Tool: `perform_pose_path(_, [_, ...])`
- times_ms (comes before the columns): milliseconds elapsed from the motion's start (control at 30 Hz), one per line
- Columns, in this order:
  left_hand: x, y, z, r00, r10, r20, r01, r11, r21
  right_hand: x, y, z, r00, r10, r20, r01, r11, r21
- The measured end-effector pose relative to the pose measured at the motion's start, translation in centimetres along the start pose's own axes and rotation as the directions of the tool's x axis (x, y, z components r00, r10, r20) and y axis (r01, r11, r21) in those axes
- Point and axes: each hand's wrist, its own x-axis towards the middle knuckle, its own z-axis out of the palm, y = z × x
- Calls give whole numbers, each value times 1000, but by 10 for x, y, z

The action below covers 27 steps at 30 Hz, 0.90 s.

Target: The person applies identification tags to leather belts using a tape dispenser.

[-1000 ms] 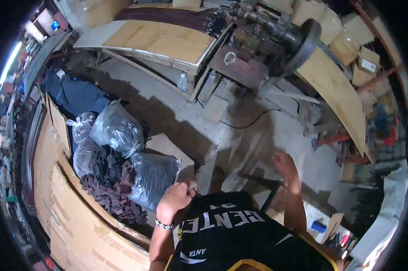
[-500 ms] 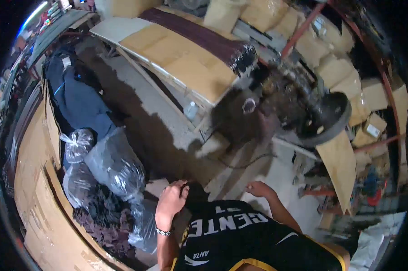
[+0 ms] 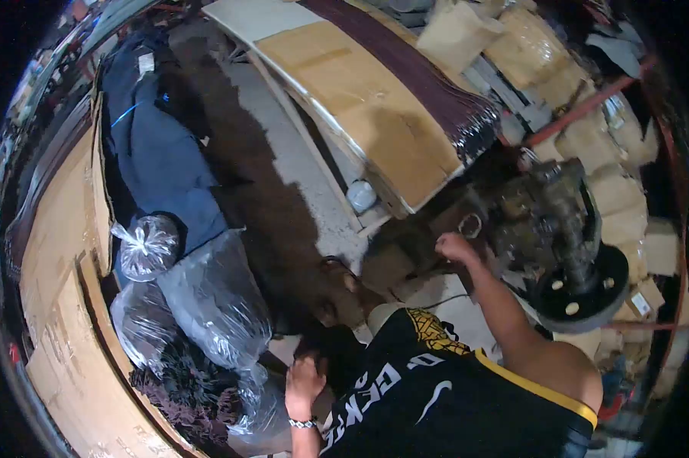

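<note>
My left hand, with a patterned bracelet at the wrist, hangs beside my black jersey, its fingers curled in and nothing showing in them. Near it lie clear plastic bags packed with dark material and a heap of dark loose scraps. My right hand is stretched forward, its fingers closed in a loose fist with no object showing. It is just below a pale ring-like opening, beside a dark greasy machine with a heavy round wheel.
Ahead stands a table covered with cardboard, bearing a long bundle of dark maroon strands. Dark blue cloth and large cardboard sheets line the left side. A plastic container stands under the table. Boxes and wrapped packages are stacked at right.
My view has turned and come nearer the table and machine. My right arm has reached forward from beside my body towards the machine; my left hand stays low at my side.
</note>
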Motion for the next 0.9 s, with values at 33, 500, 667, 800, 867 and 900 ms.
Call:
perform_pose_path(33, [1,7,-7,1000,-6,29,7,1000,-20,42,4,-10,986,-35,-164,30,999,-27])
perform_pose_path(500, [62,-25,59,730,-681,-50,607,681,-410,323,-13,-239,827,195,-528,-211,977,30])
perform_pose_path(667, [53,2,27,726,-664,180,392,184,-901,334,-32,-236,776,171,-607,-322,935,-147])
perform_pose_path(800, [50,-4,49,673,-681,288,478,104,-872,319,-42,-241,783,92,-616,-298,923,-242])
perform_pose_path(867, [63,1,41,958,-288,-11,211,726,-655,325,-36,-234,766,49,-641,-240,947,-215])
perform_pose_path(900, [71,4,37,998,-5,-69,-26,898,-439,322,-39,-231,769,44,-638,-226,952,-207])
